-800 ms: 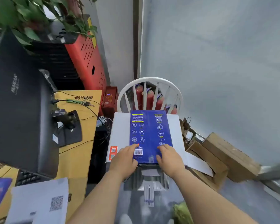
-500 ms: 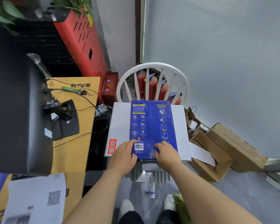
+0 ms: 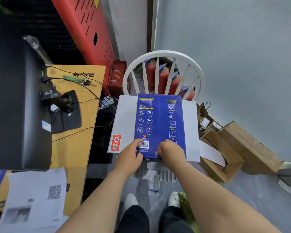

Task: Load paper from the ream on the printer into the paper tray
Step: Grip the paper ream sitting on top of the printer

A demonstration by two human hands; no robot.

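Left hand (image 3: 128, 156) curled over the near left corner of the blue paper ream (image 3: 160, 125), pinning it flat on the white printer (image 3: 124, 121). Right hand (image 3: 172, 153) clenched at the wrapper's near end, likely to tear it. Ream sealed; paper tray (image 3: 155, 173) below looks empty.

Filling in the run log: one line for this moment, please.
stage: opening ream | blue ream: flat on printer | left hand, right hand: on near end | paper: none out
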